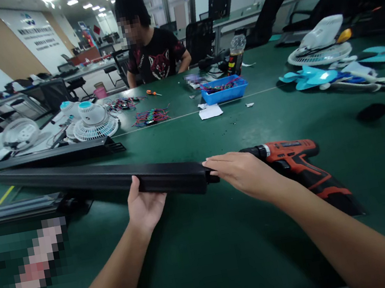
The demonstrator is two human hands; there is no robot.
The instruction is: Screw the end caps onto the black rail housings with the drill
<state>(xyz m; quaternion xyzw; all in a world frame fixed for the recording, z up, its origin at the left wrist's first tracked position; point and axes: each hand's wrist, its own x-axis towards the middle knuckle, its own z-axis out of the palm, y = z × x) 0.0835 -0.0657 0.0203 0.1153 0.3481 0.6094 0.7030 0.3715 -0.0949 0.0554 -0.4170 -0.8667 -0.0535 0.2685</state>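
Note:
A long black rectangular bar (102, 179) lies across the green table (213, 259), running from the far left to the middle. My left hand (144, 207) grips its near side close to the right end, thumb up against the face. My right hand (244, 173) lies over the bar's right end, fingers stretched along the top and pressed on it. Just behind that hand lies a red and black cordless drill (298, 165), its nose pointing at the bar's end. The hand hides the tip of the drill.
A second black bar (42, 158) lies behind the first. Small white fans (93, 121), a blue tray (224, 91), wire bundles (152, 116), paper scraps and blue fan blades (315, 77) are spread further back. A person in a black shirt (156, 56) sits across the table.

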